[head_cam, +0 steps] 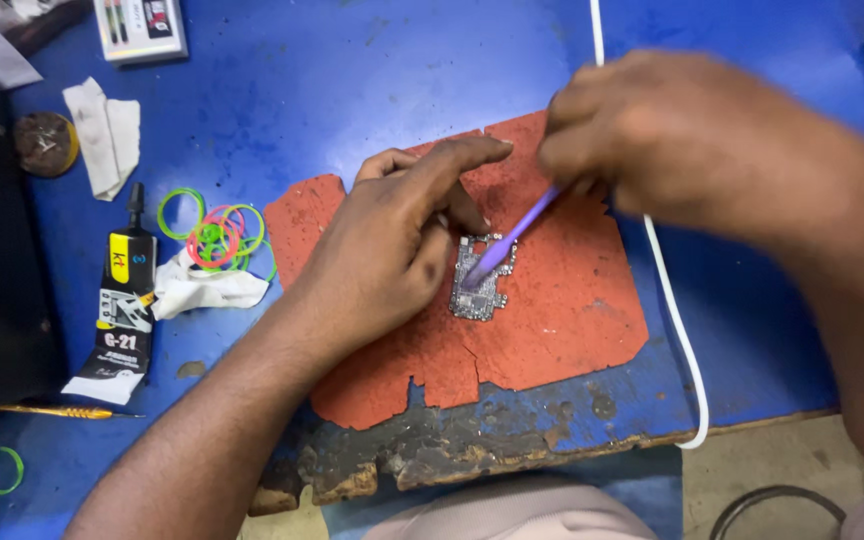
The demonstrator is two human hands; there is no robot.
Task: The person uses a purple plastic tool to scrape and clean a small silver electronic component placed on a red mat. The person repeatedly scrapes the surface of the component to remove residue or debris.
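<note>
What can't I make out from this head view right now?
- Circuit board: its left edge is hidden under the left hand; the components are too small to tell apart.
- Purple tool: its upper end is hidden inside the blurred right hand, so the grip is unclear.
- White cable: cut off by the top edge.
- Dark ring: cut off by the bottom edge.
</note>
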